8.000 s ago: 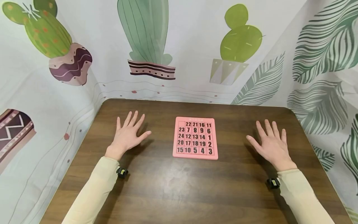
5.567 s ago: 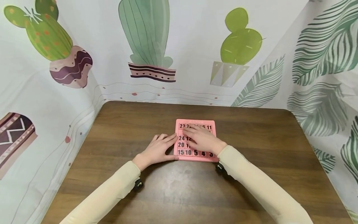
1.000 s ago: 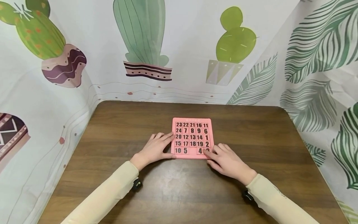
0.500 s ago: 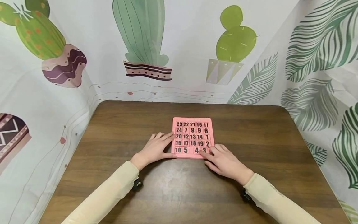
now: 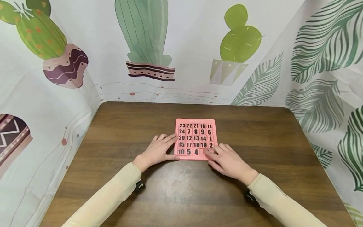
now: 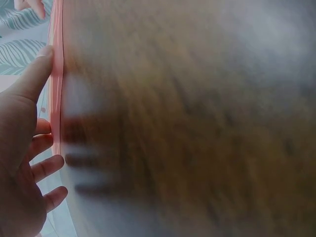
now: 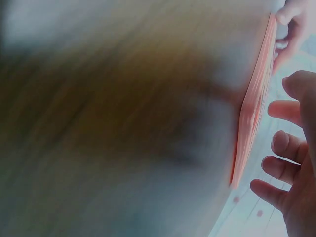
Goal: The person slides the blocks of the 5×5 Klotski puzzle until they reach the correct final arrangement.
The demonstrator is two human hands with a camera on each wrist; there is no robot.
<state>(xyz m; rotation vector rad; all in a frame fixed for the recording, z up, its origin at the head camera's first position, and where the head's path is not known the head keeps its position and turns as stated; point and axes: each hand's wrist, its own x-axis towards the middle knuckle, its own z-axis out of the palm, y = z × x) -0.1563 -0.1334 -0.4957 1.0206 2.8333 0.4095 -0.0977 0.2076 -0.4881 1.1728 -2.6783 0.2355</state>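
A pink number slide puzzle [image 5: 195, 121] lies flat on the table, with black-numbered tiles in rows. My left hand [image 5: 155, 149] rests at its left side, its fingers against the left edge and its thumb at the near left corner. In the left wrist view, the thumb [image 6: 40, 71] touches the pink side of the puzzle. My right hand [image 5: 231, 162] is at the near right corner, its index finger extended onto the bottom row. The tile marked 4 [image 5: 196, 152] stands beside the 5. Right of it, the fingertip partly covers the gap and the last tile.
The brown wooden table [image 5: 175, 192] has rounded far corners. Behind it hangs a white curtain [image 5: 195, 41] printed with cacti and leaves. A small black wrist camera [image 5: 139, 186] sits below the left cuff, another [image 5: 250, 197] below the right.
Both hands have come in from the table's sides to the puzzle, and tiles have shifted. Over the last second my right index finger has slid the 4 leftward, up to the 5.
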